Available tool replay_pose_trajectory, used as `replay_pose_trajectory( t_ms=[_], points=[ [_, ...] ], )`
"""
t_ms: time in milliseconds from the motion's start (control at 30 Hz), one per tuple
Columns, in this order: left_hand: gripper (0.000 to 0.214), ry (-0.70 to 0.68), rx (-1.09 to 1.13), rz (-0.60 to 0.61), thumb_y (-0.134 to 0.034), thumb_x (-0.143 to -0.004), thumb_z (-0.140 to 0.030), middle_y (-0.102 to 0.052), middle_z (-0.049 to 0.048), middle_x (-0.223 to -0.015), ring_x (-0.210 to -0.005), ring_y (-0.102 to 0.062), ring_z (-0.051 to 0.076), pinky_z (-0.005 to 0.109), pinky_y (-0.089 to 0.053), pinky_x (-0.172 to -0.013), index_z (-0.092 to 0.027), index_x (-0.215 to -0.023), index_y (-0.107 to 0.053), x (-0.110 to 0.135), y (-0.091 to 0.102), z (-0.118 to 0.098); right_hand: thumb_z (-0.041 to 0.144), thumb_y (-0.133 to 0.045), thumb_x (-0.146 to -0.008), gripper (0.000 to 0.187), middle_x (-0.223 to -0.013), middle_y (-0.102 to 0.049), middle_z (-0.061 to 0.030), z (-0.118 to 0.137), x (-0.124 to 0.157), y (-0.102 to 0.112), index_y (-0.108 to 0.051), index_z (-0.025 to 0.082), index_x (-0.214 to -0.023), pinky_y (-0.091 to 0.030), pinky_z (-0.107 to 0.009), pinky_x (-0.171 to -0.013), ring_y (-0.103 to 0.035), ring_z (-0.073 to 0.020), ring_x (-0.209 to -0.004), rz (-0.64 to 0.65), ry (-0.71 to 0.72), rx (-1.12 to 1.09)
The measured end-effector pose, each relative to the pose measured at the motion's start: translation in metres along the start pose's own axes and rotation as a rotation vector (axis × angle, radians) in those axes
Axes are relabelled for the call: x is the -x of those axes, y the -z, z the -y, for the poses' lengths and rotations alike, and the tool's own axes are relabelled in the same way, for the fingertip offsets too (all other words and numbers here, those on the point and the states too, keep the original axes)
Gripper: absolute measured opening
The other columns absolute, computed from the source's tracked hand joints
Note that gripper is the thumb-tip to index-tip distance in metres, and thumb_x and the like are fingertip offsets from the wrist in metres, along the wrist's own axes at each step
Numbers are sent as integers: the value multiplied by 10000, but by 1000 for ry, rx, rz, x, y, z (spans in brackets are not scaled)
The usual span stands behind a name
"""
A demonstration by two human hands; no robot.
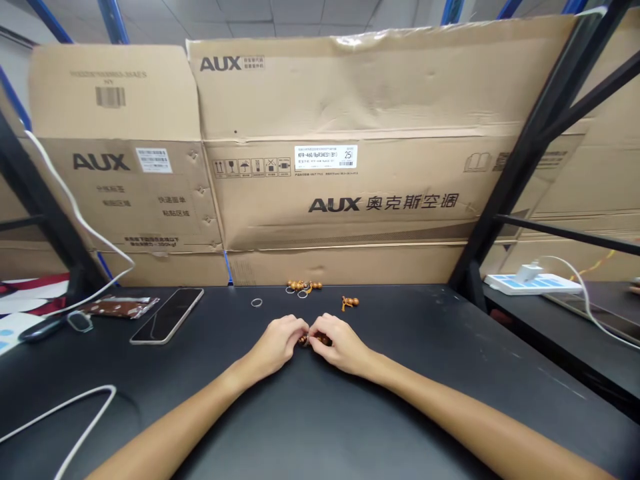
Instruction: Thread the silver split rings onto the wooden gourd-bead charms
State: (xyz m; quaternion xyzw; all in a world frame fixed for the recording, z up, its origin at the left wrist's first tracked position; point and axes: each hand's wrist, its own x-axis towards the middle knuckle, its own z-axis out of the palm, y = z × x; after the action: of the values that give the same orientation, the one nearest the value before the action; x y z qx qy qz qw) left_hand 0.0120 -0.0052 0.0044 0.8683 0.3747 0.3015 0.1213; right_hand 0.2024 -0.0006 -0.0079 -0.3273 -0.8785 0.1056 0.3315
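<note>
Brown beads (314, 340) run crosswise between the left hand (279, 345) and right hand (339, 343). Both hands' fingers clamp them together.

Brown beads (303, 341) between the hands (277, 345) (336, 343) — mostly covered; any stringing too small to tell.

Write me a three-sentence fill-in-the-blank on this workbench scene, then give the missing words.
The left hand and right hand pinch small brown ____ between them. The smartphone lies on the hands' ____ side. The brand printed on the cardboard carton reads ____.

Missing words: beads; left; AUX.
</note>
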Motion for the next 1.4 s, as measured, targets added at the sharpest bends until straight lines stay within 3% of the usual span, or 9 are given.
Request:
replay_pose_trajectory(
  t_ms=[200,333,567,767,1000,1200,1400],
  points=[
    [219,108,82,-43,-451,-923,-307,-658,5,-793,-682,-582,134,235,-438,-668,-189,-968,-629,-1,2,-6,160,-534,-835,90,-722,-589,-8,-3,-1,-1,-576,193,-763,-403,-260,-632,-511,-146,-681,-60,-94,-69],
    [246,113,37,-32,-558,-858,-406,-654,7,-771,-679,-571,141,235,-430,-637,-183,-902,-653,-1,2,-7,171,-551,-831,69,-719,-588,-8,-4,-2,-1,-580,193,-772,-404,-255,-615,-513,-144,-672,-68,-69,-97],
    [186,72,24,13,-533,-880,-321,-653,16,-810,-686,-575,141,241,-443,-653,-188,-947,-645,0,2,-1,205,-511,-877,114,-750,-607,-14,-3,-2,2,-602,200,-808,-419,-253,-634,-535,-147,-710,-37,-53,-158],
    [198,-8,54,30,-515,-887,-238,-655,37,-971,-892,-596,174,275,-468,-791,-216,-1058,-612,3,2,-1,210,-550,-857,98,-738,-614,-8,-4,-4,2,-614,196,-784,-418,-252,-621,-536,-144,-690,-40,-137,-148],
    [221,78,-45,-30,-579,-855,-352,-645,45,-901,-861,-574,202,327,-463,-782,-189,-1000,-618,2,0,1,201,-543,-868,90,-769,-627,-8,-3,-4,4,-615,197,-816,-428,-256,-647,-545,-143,-717,-46,-114,-208],
    [141,14,-54,-10,-525,-893,-271,-642,34,-873,-846,-557,190,315,-453,-774,-202,-973,-618,1,2,2,199,-547,-864,98,-743,-625,-5,-4,-5,5,-617,199,-795,-427,-269,-648,-535,-149,-709,-41,-119,-179],
    [208,21,-132,-40,-574,-864,-374,-622,37,-864,-843,-554,198,316,-453,-762,-190,-955,-611,5,-1,3,211,-544,-880,103,-779,-642,-5,-3,-4,5,-627,203,-821,-424,-269,-672,-538,-148,-735,-53,-99,-197]
  ],
)
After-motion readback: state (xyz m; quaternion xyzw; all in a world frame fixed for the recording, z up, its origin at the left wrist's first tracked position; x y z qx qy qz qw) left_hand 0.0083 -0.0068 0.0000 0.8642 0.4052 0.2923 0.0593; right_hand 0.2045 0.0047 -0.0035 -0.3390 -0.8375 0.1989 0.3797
